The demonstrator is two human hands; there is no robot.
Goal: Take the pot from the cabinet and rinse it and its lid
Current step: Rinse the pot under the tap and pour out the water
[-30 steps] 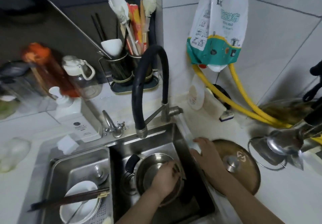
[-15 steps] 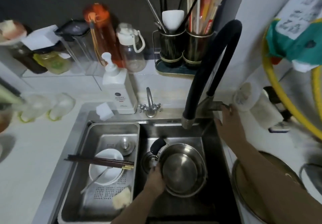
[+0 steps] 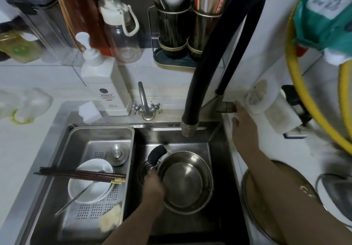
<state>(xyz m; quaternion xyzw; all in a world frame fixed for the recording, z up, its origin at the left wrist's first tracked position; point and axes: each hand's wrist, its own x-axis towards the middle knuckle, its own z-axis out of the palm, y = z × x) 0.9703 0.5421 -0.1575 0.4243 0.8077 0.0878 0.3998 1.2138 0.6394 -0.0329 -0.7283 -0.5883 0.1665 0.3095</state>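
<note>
A steel pot [image 3: 185, 181] with a black handle sits in the deep right basin of the sink [image 3: 217, 149], mouth up. My left hand [image 3: 153, 186] grips its left rim. My right hand [image 3: 242, 126] reaches to the faucet lever [image 3: 226, 107], fingertips touching its end. The black arched faucet [image 3: 205, 69] hangs its nozzle over the basin; no water is visible. The glass lid [image 3: 304, 193] lies on the counter to the right, partly hidden under my right forearm.
A drain tray [image 3: 76, 145] in the left basin holds a white bowl [image 3: 91, 180], chopsticks and a sponge. A soap bottle [image 3: 106, 84], a small tap, water bottles and utensil holders [image 3: 182, 27] stand behind. Yellow hoses [image 3: 293, 84] and a bag hang at right.
My right hand left the lid and rose to the faucet lever. My left hand shifted from inside the pot to its left rim. The view tilted down and left.
</note>
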